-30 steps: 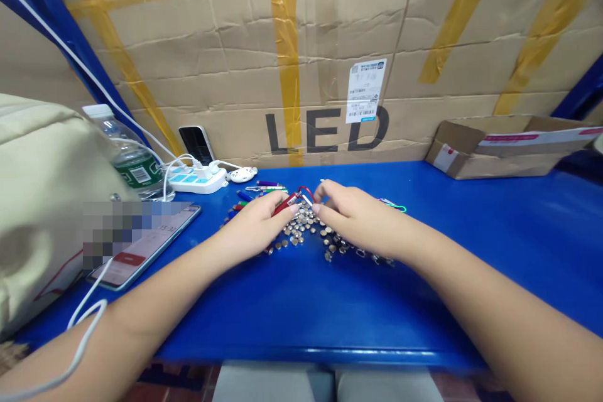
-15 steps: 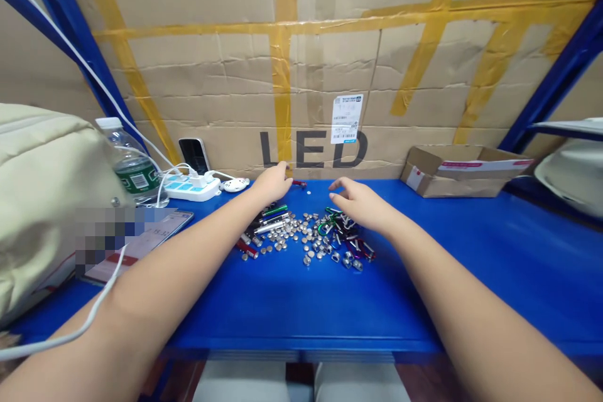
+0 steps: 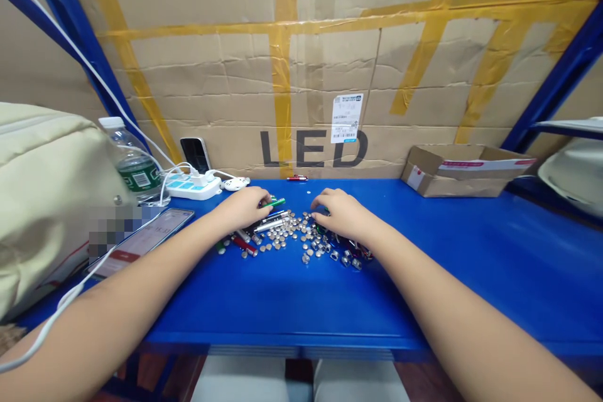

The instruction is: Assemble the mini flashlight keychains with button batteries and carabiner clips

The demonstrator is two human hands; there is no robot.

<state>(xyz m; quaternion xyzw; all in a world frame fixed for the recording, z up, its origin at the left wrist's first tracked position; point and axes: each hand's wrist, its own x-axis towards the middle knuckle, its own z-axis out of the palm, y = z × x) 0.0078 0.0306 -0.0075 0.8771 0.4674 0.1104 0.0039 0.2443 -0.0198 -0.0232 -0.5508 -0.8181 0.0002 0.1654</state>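
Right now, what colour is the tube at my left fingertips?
Green tube, best seen in the head view.

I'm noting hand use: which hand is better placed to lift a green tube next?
Probably the left hand: it is at a green tube, while the right hand is across the discs.

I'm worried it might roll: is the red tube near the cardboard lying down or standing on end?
Lying down: the red tube stretches sideways along the blue tabletop, at the foot of the cardboard.
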